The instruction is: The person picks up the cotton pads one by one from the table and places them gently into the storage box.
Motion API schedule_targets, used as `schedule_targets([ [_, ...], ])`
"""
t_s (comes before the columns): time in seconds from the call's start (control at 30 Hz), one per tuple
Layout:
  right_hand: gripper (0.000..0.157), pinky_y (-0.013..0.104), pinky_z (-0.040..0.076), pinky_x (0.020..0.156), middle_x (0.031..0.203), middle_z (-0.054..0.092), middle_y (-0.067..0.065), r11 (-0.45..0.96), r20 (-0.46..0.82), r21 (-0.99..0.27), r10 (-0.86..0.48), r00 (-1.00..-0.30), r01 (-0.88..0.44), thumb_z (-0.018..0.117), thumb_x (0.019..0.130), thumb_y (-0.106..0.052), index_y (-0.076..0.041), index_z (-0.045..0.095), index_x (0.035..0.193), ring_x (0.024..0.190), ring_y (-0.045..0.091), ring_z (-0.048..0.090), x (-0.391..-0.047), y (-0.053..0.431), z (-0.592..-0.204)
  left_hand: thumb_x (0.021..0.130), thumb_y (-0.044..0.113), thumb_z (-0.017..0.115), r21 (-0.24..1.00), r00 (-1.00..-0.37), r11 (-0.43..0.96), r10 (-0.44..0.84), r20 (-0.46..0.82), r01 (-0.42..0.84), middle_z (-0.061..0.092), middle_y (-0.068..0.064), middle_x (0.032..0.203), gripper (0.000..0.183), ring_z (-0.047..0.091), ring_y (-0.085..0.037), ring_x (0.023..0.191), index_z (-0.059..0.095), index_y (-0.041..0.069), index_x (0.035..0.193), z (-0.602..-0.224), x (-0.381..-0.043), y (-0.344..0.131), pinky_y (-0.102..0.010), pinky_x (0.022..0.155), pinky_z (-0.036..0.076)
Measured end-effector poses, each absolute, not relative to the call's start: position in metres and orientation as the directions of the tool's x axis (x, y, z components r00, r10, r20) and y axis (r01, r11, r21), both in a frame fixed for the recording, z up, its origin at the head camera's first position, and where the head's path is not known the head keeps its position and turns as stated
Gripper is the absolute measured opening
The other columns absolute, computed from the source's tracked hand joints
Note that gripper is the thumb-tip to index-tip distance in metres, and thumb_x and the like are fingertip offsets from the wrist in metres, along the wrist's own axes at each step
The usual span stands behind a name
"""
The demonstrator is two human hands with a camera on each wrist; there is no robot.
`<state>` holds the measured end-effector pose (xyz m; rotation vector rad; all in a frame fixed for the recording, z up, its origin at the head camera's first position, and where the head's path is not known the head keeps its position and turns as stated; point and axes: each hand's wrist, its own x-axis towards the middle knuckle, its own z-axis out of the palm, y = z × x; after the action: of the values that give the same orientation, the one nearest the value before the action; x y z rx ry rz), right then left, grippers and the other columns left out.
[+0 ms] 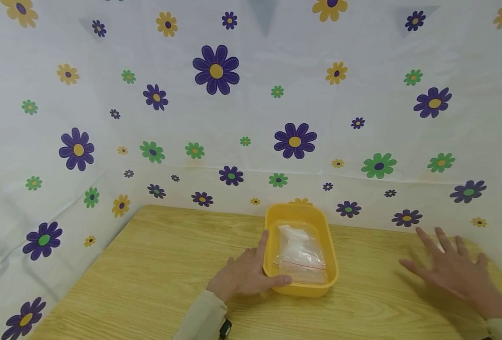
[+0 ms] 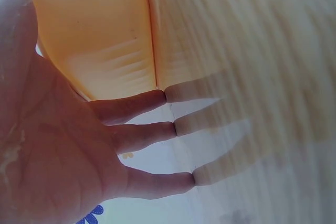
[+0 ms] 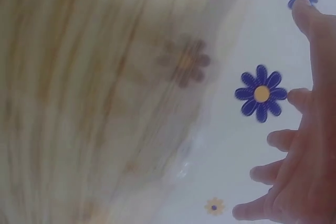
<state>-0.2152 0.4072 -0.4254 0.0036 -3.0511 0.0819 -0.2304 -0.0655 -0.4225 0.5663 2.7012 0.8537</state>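
Observation:
A yellow plastic tray [image 1: 332,264] with rounded corners stands on the table. Inside it lies a clear zip bag [image 1: 304,264] with a red line near its seal and whitish contents that I cannot make out. My left hand [image 1: 246,274] rests against the tray's left side, thumb over the near left corner of the rim. In the left wrist view, three straight fingers touch the table beside the orange-looking tray wall [image 2: 100,30]. Off to the right, my right hand [image 1: 455,274] hovers above the table with fingers spread, holding nothing. The right wrist view shows its fingers apart.
The wood-grain table [image 1: 183,264] extends to both sides of the tray. A white sheet [image 1: 251,108] printed with purple, yellow and green flowers rises behind it and along the left side. The tray's far end stands close to this sheet.

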Motion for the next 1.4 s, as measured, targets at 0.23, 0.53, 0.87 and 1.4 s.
schedule_targets([
  [0.23, 0.105, 0.096, 0.016, 0.090, 0.151, 0.023, 0.048, 1.000, 0.090, -0.023, -0.004, -0.996, -0.006, 0.048, 0.093, -0.076, -0.008, 0.011, 0.163, 0.126, 0.078, 0.023, -0.222, 0.433, -0.431, 0.080, 0.083, 0.062, 0.576, -0.897, 0.765, 0.427, -0.117, 0.289, 0.055, -0.008, 0.150, 0.121, 0.056, -0.032, 0.135, -0.012, 0.035, 0.164, -0.424, -0.231, -0.064, -0.085, 0.104, 0.029],
  [0.53, 0.097, 0.087, 0.034, 0.088, 0.146, 0.031, 0.048, 0.998, 0.065, -0.062, -0.019, -0.998, -0.024, 0.051, 0.096, -0.069, 0.006, 0.029, 0.154, 0.127, 0.070, 0.032, -0.235, 0.464, -0.431, 0.080, 0.083, 0.062, 0.569, -0.898, 0.768, 0.426, -0.113, 0.292, 0.056, -0.009, 0.150, 0.122, 0.056, -0.032, 0.134, -0.010, 0.032, 0.165, -0.423, -0.230, -0.065, -0.083, 0.105, 0.029],
  [0.87, 0.076, 0.077, 0.041, 0.089, 0.137, 0.038, 0.052, 0.958, 0.011, -0.287, 0.036, -0.999, 0.031, 0.054, 0.102, -0.052, 0.013, 0.043, 0.141, 0.115, 0.071, 0.042, -0.226, 0.484, -0.436, 0.080, 0.082, 0.062, 0.570, -0.898, 0.768, 0.425, -0.116, 0.290, 0.056, -0.010, 0.150, 0.123, 0.057, -0.032, 0.133, -0.008, 0.028, 0.165, -0.422, -0.230, -0.065, -0.083, 0.106, 0.030],
  [1.4, 0.084, 0.072, 0.043, 0.086, 0.138, 0.042, 0.049, 0.922, -0.066, -0.368, 0.107, -0.992, 0.124, 0.063, 0.094, -0.063, 0.007, 0.053, 0.140, 0.114, 0.065, 0.042, -0.231, 0.488, -0.443, 0.080, 0.084, 0.061, 0.564, -0.899, 0.775, 0.421, -0.122, 0.286, 0.055, -0.010, 0.151, 0.124, 0.057, -0.031, 0.134, -0.007, 0.025, 0.166, -0.423, -0.230, -0.065, -0.081, 0.107, 0.030],
])
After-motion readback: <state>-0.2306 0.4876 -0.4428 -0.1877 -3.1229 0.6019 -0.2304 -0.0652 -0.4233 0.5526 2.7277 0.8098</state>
